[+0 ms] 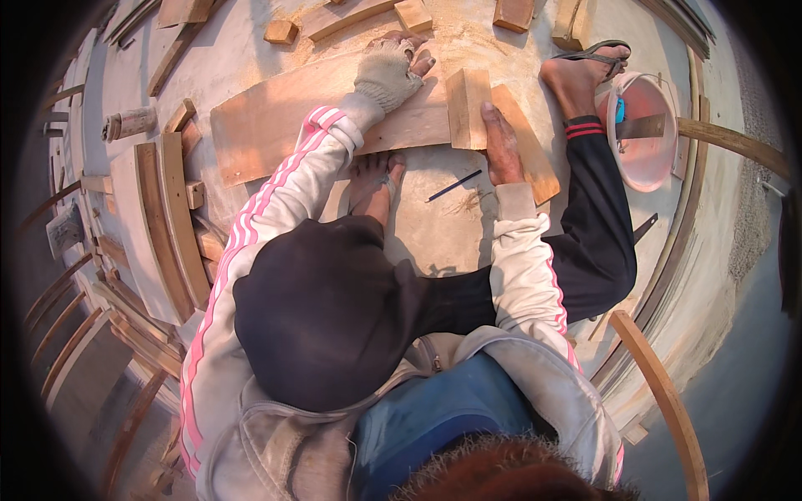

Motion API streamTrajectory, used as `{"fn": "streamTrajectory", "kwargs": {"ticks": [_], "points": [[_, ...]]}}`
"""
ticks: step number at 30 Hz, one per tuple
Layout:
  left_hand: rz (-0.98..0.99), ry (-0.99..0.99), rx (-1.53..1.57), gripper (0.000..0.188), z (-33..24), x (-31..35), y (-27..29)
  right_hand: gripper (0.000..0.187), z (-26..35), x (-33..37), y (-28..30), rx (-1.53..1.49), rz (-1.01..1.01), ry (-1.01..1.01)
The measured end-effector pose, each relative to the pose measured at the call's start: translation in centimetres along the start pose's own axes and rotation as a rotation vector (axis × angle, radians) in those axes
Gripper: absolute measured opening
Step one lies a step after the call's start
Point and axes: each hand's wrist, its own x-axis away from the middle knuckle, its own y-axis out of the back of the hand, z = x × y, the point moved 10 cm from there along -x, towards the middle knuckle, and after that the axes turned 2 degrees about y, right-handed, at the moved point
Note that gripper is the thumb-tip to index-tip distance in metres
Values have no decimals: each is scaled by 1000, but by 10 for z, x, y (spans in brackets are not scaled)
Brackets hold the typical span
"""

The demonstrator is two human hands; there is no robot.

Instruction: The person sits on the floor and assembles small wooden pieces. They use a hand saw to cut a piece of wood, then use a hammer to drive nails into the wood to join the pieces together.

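A wide, flat wooden board (276, 121) lies on the floor ahead of me. My left hand (391, 73), in a pale knitted fingerless glove, presses on its far part, the fingers curled near the far edge. At the board's right end, my right hand (501, 149) is closed at a short wooden block (468, 104); the thumb points away from me and the other fingers are mostly hidden. Just right of that hand slants a longer wood piece (532, 154). A dark blue pencil (454, 185) lies on the floor between my bare foot (374, 185) and right forearm.
A pinkish bucket (639, 171) stands right of my sandalled foot (585, 71), a wooden handle (735, 144) sticking out of it. Timber pieces (171, 217) are stacked at left. Offcuts (347, 18) and sawdust lie beyond the board. A curved wooden bar (664, 392) is at lower right.
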Motion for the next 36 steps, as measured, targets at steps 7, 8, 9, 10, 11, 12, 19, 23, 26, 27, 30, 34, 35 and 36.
{"fn": "streamTrajectory", "kwargs": {"ticks": [7, 8, 9, 10, 11, 12, 19, 23, 26, 27, 30, 34, 35, 36], "points": [[444, 69, -165, 71, 6, -27, -17, 64, 34, -35, -26, 335, 28, 186], [553, 79, -176, 77, 12, -35, -18, 64, 36, -41, -27, 412, 40, 293], [663, 86, -186, 83, 17, -41, -20, 64, 35, -45, -26, 489, 52, 399], [701, 121, -189, 75, 27, -45, -21, 65, 33, -43, -26, 567, 66, 500], [738, 156, -194, 66, 42, -49, -25, 66, 33, -39, -27, 498, 99, 477], [756, 195, -125, 68, 54, -44, -30, 68, 34, -33, -28, 430, 131, 453], [850, 180, -27, 82, 40, -27, -2, 78, 43, -11, -29, 261, 70, 127], [1101, 187, -222, 92, 31, -12, 26, 75, 33, 5, -19, 131, 66, 145], [743, -49, 93, 100, 1, 13, 95, 76, 43, 37, -24, -66, 175, 166], [701, -39, 164, 102, -1, 23, 109, 76, 36, 38, -21, -61, 164, 172], [785, 194, 329, 106, 29, 56, 139, 75, 34, 46, -17, -36, 139, 187], [862, 141, 134, 107, 55, 104, 159, 71, 36, 50, -12, 57, 62, 262], [840, 122, 65, 108, 42, 106, 169, 70, 39, 53, -14, 24, 52, 269], [878, 193, 61, 107, 45, 107, 168, 69, 41, 55, -16, -8, 41, 275]]}}
